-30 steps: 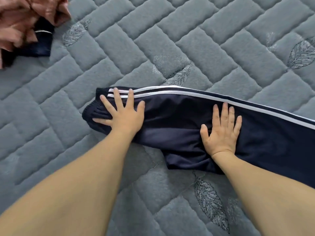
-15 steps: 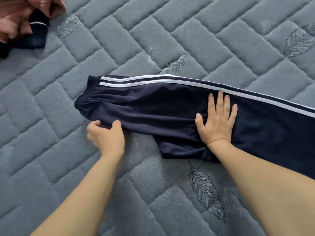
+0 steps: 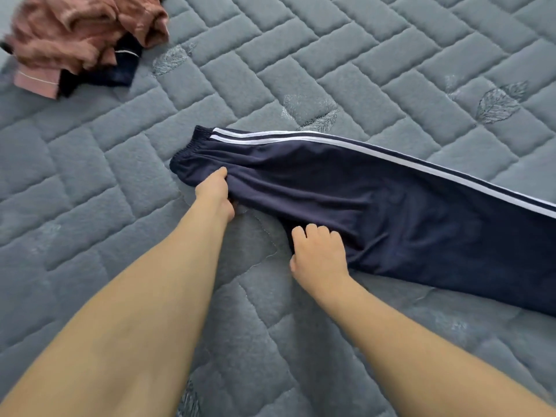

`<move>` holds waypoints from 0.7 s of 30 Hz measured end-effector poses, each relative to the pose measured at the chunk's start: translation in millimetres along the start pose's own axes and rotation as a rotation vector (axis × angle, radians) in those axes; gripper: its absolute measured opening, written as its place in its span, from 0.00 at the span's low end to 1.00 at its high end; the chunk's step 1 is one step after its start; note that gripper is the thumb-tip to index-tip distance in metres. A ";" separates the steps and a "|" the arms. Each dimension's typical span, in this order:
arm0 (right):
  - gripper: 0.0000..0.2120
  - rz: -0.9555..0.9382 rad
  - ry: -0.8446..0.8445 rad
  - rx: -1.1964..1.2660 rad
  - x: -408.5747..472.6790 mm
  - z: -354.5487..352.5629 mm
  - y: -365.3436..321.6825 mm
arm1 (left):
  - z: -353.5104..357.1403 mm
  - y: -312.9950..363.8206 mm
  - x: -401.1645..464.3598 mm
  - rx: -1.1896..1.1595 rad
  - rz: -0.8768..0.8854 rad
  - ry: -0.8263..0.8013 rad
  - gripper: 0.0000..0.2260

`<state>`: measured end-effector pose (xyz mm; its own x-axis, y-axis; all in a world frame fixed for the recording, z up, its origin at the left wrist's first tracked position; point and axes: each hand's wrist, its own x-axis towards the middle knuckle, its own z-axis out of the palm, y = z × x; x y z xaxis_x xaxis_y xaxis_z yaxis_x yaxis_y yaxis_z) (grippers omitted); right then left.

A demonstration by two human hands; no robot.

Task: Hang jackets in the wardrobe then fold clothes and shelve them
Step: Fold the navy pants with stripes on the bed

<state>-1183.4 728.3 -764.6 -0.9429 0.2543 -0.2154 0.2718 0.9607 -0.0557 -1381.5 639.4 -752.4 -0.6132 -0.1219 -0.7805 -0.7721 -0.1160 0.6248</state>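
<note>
Garment: navy track trousers (image 3: 376, 206) with two white side stripes (image 3: 331, 142) are laid flat on the grey quilted bedcover (image 3: 331, 55), folded lengthwise so that one leg is stacked on the other.
Position: the trousers are spread across the middle and right of the bed surface, well apart from the pile at the far left corner.
Long axis: the length is run from the elasticated waistband (image 3: 188, 150) at centre-left out past the right edge of the view; the leg ends are not seen.
Pointing: the waistband end is turned toward the person's left, the striped edge is kept on the far side, and the seat is bulged toward the near side.
Left hand (image 3: 215, 194): the near edge just below the waistband is pinched, thumb on top and fingers curled under the cloth.
Right hand (image 3: 319, 254): the fingers are curled over the near edge at the crotch bulge, and the fabric appears to be gripped there.
Reason for the hold: both grips are placed on the protruding seat edge, probably so that it can be tucked or drawn straight and a neat long strip obtained before crosswise folds are made.
Stage: folding is judged to be early; shelving is not yet begun.
Other clothes: a crumpled pink garment (image 3: 75, 34) is heaped over a dark navy item (image 3: 120, 70), seemingly awaiting their turn.
</note>
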 end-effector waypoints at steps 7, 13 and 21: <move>0.12 -0.027 0.099 -0.054 -4.9 -18.3 14.0 | 8.6 18.4 -10.0 -0.075 0.069 0.042 0.13; 0.12 0.044 -0.156 -0.018 20.3 -6.4 2.4 | 4.7 17.8 -6.3 -0.061 -0.035 -0.088 0.15; 0.03 -0.369 -0.212 -0.016 -21.1 -17.4 8.0 | 7.1 12.0 20.7 0.072 0.110 0.138 0.17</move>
<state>-1164.7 732.6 -743.6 -0.9152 -0.1336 -0.3801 -0.0809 0.9851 -0.1515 -1404.7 642.6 -761.2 -0.6694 -0.2646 -0.6942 -0.7150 -0.0241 0.6987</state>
